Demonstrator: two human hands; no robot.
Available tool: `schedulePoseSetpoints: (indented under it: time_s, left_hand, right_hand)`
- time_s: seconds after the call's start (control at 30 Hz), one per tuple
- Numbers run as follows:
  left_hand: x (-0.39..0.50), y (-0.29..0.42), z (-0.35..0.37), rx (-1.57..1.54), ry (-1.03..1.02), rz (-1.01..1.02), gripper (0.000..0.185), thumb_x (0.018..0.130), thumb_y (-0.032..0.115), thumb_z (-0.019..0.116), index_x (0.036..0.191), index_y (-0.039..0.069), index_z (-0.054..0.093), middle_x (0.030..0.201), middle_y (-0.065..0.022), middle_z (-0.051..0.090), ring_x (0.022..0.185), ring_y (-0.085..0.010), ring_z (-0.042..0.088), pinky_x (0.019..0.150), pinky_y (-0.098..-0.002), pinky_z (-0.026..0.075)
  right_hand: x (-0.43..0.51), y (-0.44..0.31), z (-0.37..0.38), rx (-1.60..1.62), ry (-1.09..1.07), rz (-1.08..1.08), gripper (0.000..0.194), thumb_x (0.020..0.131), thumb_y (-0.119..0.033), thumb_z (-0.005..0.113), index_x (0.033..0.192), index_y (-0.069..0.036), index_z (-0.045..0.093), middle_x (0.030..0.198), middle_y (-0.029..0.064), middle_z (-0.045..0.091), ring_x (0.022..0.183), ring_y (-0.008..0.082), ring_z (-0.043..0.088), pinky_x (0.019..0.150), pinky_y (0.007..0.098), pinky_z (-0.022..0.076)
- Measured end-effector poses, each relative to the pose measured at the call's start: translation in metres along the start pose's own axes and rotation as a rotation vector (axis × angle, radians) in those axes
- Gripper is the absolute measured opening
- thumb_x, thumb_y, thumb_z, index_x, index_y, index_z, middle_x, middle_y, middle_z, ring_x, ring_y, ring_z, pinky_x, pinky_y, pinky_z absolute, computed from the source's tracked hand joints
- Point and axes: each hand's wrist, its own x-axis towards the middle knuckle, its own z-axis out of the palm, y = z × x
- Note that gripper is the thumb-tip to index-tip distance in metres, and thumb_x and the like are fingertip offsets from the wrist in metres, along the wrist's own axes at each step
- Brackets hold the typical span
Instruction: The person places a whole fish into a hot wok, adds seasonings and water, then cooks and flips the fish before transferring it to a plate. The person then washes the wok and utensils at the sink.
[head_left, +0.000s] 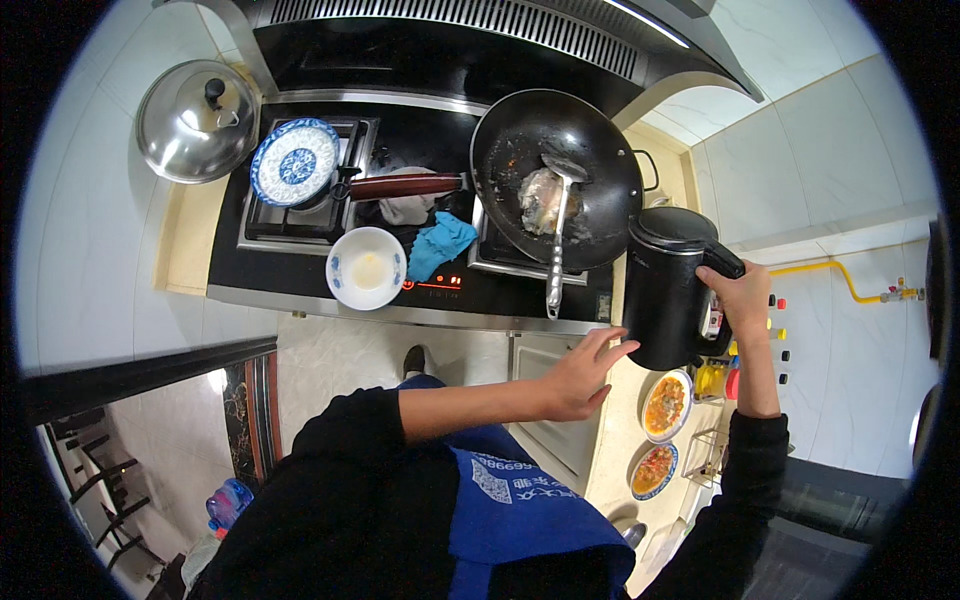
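Note:
My right hand (739, 300) grips the handle of a black electric kettle (664, 300), held up beside the stove. My left hand (581, 375) has its fingers spread, with the fingertips close to the kettle's lower side; whether they touch it I cannot tell. Left of the kettle sits a black wok (517, 112) on the right burner. A whitish piece of food, perhaps fish (538, 199), lies in the wok. Across the food rests a metal spatula (559, 255), its handle reaching over the wok's near rim. The wok's dark red handle (405, 186) points left.
On the stove are a blue-and-white plate (296, 163), a white bowl (366, 268) and a blue cloth (442, 244). A domed metal lid (196, 124) leans at left. Two dishes of food, one plate (667, 406) and another (654, 472), stand on the right counter. The range hood (450, 52) overhangs the back.

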Motion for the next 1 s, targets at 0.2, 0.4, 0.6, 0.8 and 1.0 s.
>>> schedulePoseSetpoints:
  time_s: [0.2,0.4,0.6,0.8,1.0]
  left_hand:
    - [-0.002,-0.004,-0.001,-0.022,0.1,0.139,0.065,0.075,-0.006,0.062,0.136,0.003,0.042,0.131,-0.0215,0.042,0.118,-0.0361,0.049,0.09,-0.0379,0.051]
    - [-0.004,0.003,-0.001,-0.088,0.182,0.269,0.045,0.072,-0.009,0.059,0.117,-0.001,0.054,0.102,-0.0168,0.055,0.087,-0.0331,0.057,0.075,-0.038,0.049]
    - [0.004,0.02,0.028,-0.123,0.061,0.429,0.037,0.071,-0.01,0.06,0.107,-0.002,0.059,0.082,-0.0117,0.057,0.069,-0.0272,0.058,0.059,-0.0369,0.046]
    - [-0.006,0.032,0.091,-0.233,-0.181,0.432,0.035,0.072,-0.01,0.059,0.105,0.0,0.061,0.068,-0.0084,0.054,0.059,-0.0266,0.054,0.056,-0.0387,0.044]
    - [-0.019,0.059,0.166,-0.263,-0.478,0.461,0.031,0.073,-0.008,0.061,0.103,-0.001,0.059,0.073,-0.0105,0.056,0.059,-0.0264,0.054,0.055,-0.0366,0.045]
  right_hand:
    - [-0.042,0.015,0.002,0.352,0.207,0.13,0.021,0.075,-0.012,0.081,0.071,-0.001,0.064,0.054,-0.0022,0.053,0.043,0.0062,0.044,0.042,0.0238,0.0333]
    - [-0.108,0.042,0.003,0.743,0.439,0.283,0.015,0.077,-0.006,0.08,0.084,0.0,0.067,0.062,0.0014,0.059,0.046,0.0094,0.049,0.045,0.0238,0.0382]
    - [-0.198,0.072,-0.011,0.937,0.654,0.29,0.019,0.08,-0.008,0.079,0.083,-0.001,0.062,0.065,0.0018,0.057,0.05,0.0103,0.049,0.047,0.0252,0.0392]
    - [-0.298,0.114,-0.057,0.812,0.955,0.508,0.019,0.077,-0.006,0.08,0.086,0.0,0.065,0.068,0.0025,0.061,0.05,0.0088,0.051,0.047,0.0231,0.0399]
    - [-0.399,0.191,-0.101,0.615,1.175,0.543,0.023,0.076,-0.012,0.084,0.082,0.001,0.066,0.062,-0.0002,0.058,0.048,0.0068,0.047,0.045,0.0225,0.0355]
